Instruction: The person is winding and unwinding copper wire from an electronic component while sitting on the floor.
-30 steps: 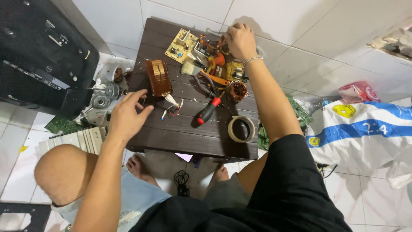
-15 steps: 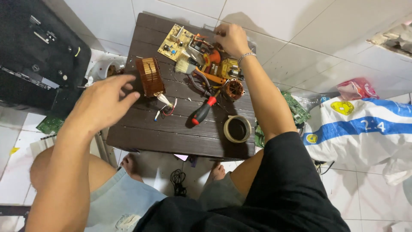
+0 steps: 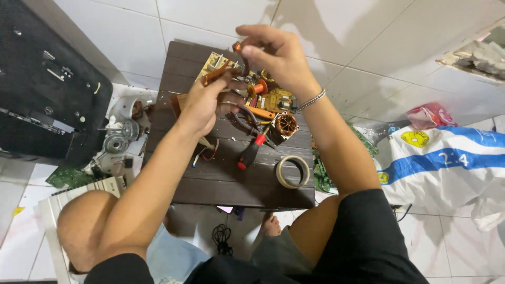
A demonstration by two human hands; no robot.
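Two hands meet above the tabletop (image 3: 210, 184) — left hand (image 3: 202, 105) closed on a copper part (image 3: 216, 73), right hand (image 3: 276, 58) pinching its upper end (image 3: 238, 47). Advisable: steady grip, circuit boards (image 3: 276, 100) directly beneath.

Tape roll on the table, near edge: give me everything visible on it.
The tape roll is a pale beige ring with a wide open core, through which the dark table shows. It lies flat near the table's near right corner. Nothing touches it: both hands are up over the circuit boards, and the red-handled screwdriver lies apart from it, on the side of the left hand.
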